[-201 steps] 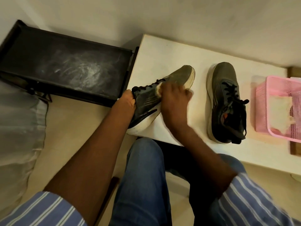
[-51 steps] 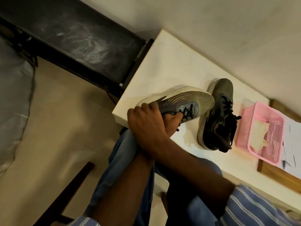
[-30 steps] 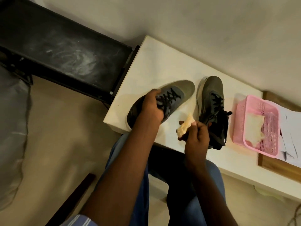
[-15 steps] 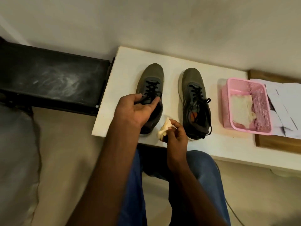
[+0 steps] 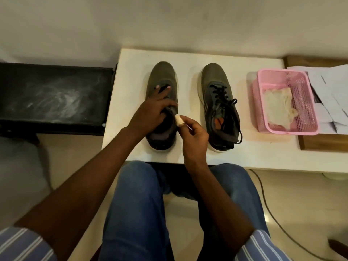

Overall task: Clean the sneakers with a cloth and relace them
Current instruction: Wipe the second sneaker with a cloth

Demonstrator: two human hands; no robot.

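Here the left sneaker point(image 5: 161, 108) stands sole-down on the white counter point(image 5: 250, 155), its long axis running away from the person, the rounded olive toe toward the wall and the dark padded heel opening toward the near edge. The left hand point(image 5: 150, 112) lies across its laced middle, fingers spread forward and thumb curled around the tongue, gripping it. The right hand point(image 5: 194, 136) hovers just beside the collar, pinching a small rolled wad of pale cloth point(image 5: 179, 120) between thumb and fingertips, the wad touching or nearly touching the shoe's edge. The right sneaker point(image 5: 219, 108) stands parallel, near but apart, pointing the same way; its black laces point(image 5: 228, 102) hang loose over the side, and an orange patch shows inside. Both have matte knit uppers and off-white rubber soles. Farther right, a pink plastic basket point(image 5: 308, 102), rectangular with perforated walls, holds a crumpled cream cloth point(image 5: 278, 104). Beyond it, white papers point(image 5: 331, 85) lie on a wooden board point(image 5: 320, 143).
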